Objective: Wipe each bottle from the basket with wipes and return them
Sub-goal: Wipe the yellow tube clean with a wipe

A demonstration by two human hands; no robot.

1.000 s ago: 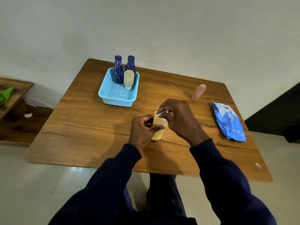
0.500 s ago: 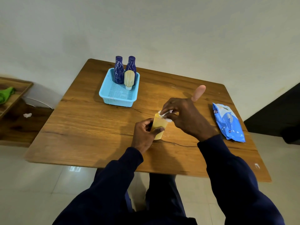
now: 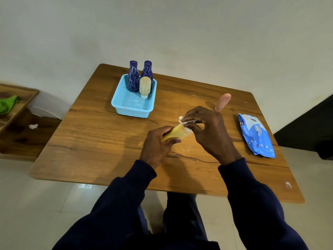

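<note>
Small yellow plastic bottle — held tilted above the middle of the brown wooden table, its lower end gripped in the curled fingers of the left hand.

Crumpled white wipe — pinched between thumb and fingertips of the right hand, pressed against the bottle's upper end.

Light blue perforated plastic basket — far left part of the table; holds two dark blue bottles with white line pattern, upright at the back, and a cream bottle with white cap, cap down, just before them.

Pink rounded bottle — on the table beyond the right hand.

Blue soft pack of wipes — flat near the right edge.

Dark blue sleeves on both arms.
</note>
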